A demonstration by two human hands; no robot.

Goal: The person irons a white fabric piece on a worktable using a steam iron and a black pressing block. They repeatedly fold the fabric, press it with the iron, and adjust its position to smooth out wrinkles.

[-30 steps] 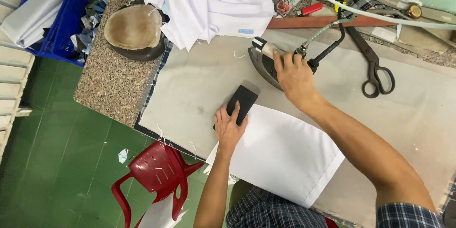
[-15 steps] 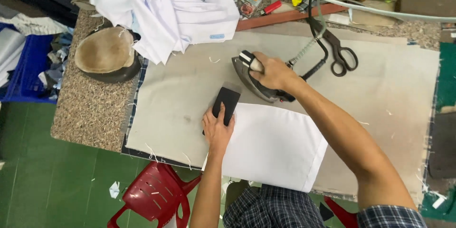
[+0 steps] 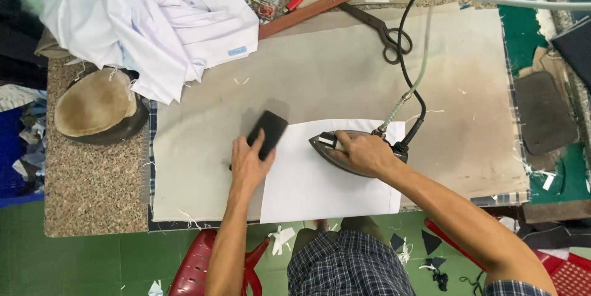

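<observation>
My right hand (image 3: 363,152) grips the handle of a dark steam iron (image 3: 335,148), which rests flat on a white fabric piece (image 3: 320,188) spread over the grey pressing pad (image 3: 320,74). The iron's nose points left. A black cord and a pale hose (image 3: 411,80) run from its rear up to the table's far side. My left hand (image 3: 249,162) holds a small black flat block (image 3: 266,133) pressed on the pad at the white fabric's left edge.
A heap of white garments (image 3: 154,19) lies at the far left. A tan padded pressing ham (image 3: 95,105) sits on the speckled stone counter (image 3: 92,191). Large black scissors (image 3: 381,31) and a long wooden ruler (image 3: 320,5) lie at the back. A red plastic stool (image 3: 191,271) stands below.
My right hand has brought the iron from the pad behind the fabric down onto the white piece. My left hand with the black block stays at the fabric's left edge.
</observation>
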